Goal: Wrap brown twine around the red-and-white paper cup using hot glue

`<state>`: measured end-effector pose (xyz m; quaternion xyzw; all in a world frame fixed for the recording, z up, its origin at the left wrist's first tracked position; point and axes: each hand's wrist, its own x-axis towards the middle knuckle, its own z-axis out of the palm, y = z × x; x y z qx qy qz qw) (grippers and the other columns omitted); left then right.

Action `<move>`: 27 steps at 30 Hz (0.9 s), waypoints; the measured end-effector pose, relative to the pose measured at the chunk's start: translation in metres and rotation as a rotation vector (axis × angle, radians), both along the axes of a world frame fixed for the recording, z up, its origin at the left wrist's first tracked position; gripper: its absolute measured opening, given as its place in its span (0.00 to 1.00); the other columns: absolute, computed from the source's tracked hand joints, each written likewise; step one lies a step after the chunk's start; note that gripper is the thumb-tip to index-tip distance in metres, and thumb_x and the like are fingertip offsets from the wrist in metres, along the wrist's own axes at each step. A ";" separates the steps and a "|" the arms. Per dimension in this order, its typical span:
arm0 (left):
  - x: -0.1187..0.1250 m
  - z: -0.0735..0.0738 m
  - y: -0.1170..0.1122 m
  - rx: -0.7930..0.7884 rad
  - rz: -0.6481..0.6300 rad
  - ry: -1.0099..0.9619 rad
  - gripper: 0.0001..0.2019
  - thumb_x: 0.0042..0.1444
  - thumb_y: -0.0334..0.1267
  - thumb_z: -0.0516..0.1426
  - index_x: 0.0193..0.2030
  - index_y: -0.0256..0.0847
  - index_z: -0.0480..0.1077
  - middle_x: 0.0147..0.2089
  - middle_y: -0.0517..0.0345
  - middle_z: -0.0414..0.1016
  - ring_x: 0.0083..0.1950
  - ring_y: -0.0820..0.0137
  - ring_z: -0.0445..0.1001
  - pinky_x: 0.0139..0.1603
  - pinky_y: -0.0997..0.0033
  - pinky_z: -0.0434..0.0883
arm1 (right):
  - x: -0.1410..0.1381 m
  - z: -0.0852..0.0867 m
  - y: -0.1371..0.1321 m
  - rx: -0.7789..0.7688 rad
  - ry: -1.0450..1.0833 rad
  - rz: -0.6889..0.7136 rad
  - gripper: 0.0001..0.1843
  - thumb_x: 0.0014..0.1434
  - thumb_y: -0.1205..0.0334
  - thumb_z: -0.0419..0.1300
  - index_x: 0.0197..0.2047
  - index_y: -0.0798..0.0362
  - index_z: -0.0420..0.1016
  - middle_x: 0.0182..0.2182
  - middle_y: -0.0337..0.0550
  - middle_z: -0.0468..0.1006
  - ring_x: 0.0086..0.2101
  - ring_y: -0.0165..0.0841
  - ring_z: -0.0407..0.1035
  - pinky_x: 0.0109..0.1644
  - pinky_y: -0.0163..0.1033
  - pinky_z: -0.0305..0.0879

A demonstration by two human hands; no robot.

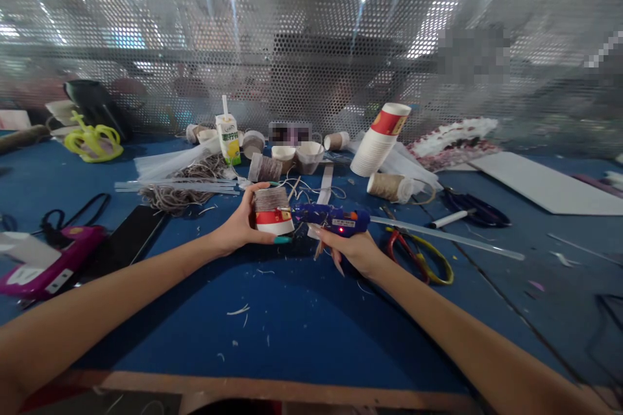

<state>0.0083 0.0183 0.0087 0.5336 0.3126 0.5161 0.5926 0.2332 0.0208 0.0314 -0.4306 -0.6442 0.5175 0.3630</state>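
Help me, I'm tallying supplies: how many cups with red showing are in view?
2: the cord-wrapped cup in the left hand, and the top cup of the leaning stack. The stack may hide more.

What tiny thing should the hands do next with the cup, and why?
Perhaps dab a little glue just below the wound cord: the left hand holds the paper cup, the right hand has the glue gun pointing at it, and red and white cup shows below the cord.
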 end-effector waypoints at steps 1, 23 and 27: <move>0.000 0.000 0.000 -0.003 -0.004 0.001 0.45 0.31 0.25 0.71 0.54 0.52 0.54 0.54 0.56 0.67 0.47 0.64 0.76 0.50 0.57 0.74 | 0.000 0.000 0.000 0.000 -0.002 -0.004 0.17 0.47 0.49 0.66 0.18 0.51 0.70 0.07 0.33 0.64 0.10 0.27 0.60 0.10 0.31 0.58; -0.001 -0.002 0.001 0.015 0.001 0.014 0.44 0.32 0.26 0.71 0.55 0.53 0.55 0.54 0.56 0.68 0.47 0.63 0.75 0.49 0.56 0.74 | -0.001 0.004 -0.002 0.010 -0.173 -0.022 0.12 0.46 0.55 0.58 0.18 0.50 0.64 0.06 0.31 0.62 0.07 0.26 0.55 0.09 0.31 0.53; -0.001 -0.004 0.001 0.021 0.007 0.009 0.45 0.31 0.26 0.71 0.55 0.53 0.55 0.55 0.56 0.67 0.48 0.62 0.74 0.50 0.54 0.74 | 0.000 0.004 -0.001 0.053 -0.209 -0.053 0.11 0.46 0.57 0.58 0.17 0.50 0.63 0.06 0.31 0.61 0.08 0.25 0.55 0.11 0.31 0.55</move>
